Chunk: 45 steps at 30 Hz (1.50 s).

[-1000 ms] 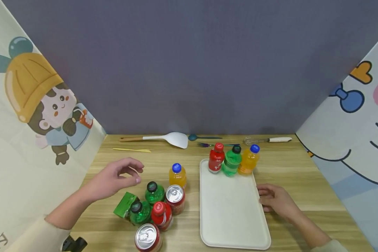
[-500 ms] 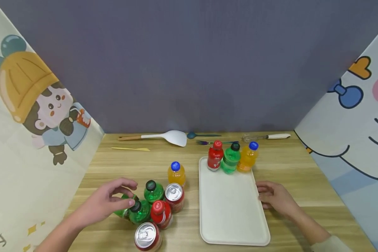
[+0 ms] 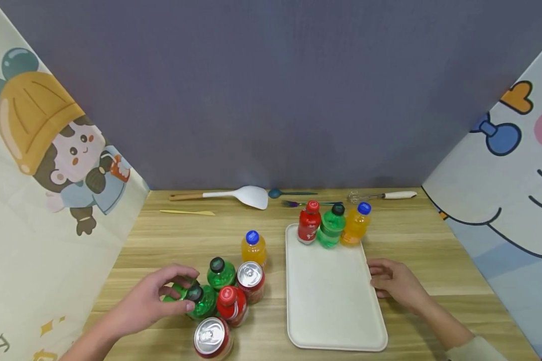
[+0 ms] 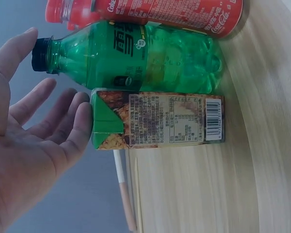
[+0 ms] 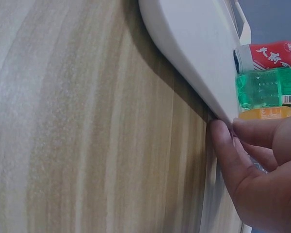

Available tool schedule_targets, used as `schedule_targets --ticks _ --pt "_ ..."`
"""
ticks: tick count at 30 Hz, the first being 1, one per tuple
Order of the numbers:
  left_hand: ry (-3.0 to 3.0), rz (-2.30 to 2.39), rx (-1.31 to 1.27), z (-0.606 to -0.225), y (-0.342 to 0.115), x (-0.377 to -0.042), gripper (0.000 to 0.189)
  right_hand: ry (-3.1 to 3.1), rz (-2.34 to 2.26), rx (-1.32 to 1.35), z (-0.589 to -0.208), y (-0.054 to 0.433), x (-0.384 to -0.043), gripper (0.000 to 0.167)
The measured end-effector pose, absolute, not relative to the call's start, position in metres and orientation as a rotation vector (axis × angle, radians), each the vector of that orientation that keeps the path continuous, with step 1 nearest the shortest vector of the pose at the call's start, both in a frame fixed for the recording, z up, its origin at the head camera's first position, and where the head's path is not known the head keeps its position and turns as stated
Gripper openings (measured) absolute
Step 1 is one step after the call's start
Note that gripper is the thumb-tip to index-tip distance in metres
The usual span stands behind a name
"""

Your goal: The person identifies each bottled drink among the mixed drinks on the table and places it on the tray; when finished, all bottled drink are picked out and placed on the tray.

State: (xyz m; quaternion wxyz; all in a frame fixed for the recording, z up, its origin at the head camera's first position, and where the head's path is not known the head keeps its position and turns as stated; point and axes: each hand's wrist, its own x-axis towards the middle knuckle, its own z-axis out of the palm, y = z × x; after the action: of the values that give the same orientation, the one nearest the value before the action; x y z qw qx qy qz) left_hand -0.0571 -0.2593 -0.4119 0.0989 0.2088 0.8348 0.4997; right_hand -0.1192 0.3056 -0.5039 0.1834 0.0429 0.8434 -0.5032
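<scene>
My left hand (image 3: 146,303) hovers at the tops of a green-topped drink carton (image 4: 160,119) and a green soda bottle (image 4: 104,58) with a black cap. In the left wrist view the thumb is by the cap and the spread fingers are at the carton's top; whether they touch cannot be told. My right hand (image 3: 397,283) pinches the right edge of a white tray (image 3: 331,301) between thumb and fingers. At the tray's far end stand a red bottle (image 3: 309,224), a green bottle (image 3: 331,228) and an orange-drink bottle (image 3: 355,225).
Beside the left hand stand another green bottle (image 3: 221,275), a red-capped bottle (image 3: 232,307), two soda cans (image 3: 250,281) and a blue-capped orange bottle (image 3: 254,250). Along the back wall lie a spatula (image 3: 250,196), a spoon (image 3: 275,193), a fork (image 3: 293,204), a whisk (image 3: 397,195) and a yellow knife (image 3: 187,212).
My left hand has come down and nearer to me, from above the table to the carton and green bottle. The right hand has stayed at the tray's edge.
</scene>
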Motion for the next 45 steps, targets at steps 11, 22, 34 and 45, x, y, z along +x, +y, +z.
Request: schedule_targets --ticks 11,22,34,45 --pt "2.540 1.314 0.591 -0.414 -0.255 -0.051 0.047 2.348 -1.444 0.126 -0.511 0.308 -0.121 0.057" --pt "2.584 1.314 0.580 -0.417 -0.248 -0.050 0.045 2.348 -1.453 0.130 -0.509 0.308 -0.119 0.057" --pt "2.668 1.281 0.580 -0.419 -0.245 -0.050 0.040 2.344 -1.455 0.133 -0.511 0.309 -0.121 0.057" --pt "2.688 1.283 0.561 -0.423 -0.244 -0.050 0.036 2.349 -1.457 0.139 -0.511 0.309 -0.120 0.056"
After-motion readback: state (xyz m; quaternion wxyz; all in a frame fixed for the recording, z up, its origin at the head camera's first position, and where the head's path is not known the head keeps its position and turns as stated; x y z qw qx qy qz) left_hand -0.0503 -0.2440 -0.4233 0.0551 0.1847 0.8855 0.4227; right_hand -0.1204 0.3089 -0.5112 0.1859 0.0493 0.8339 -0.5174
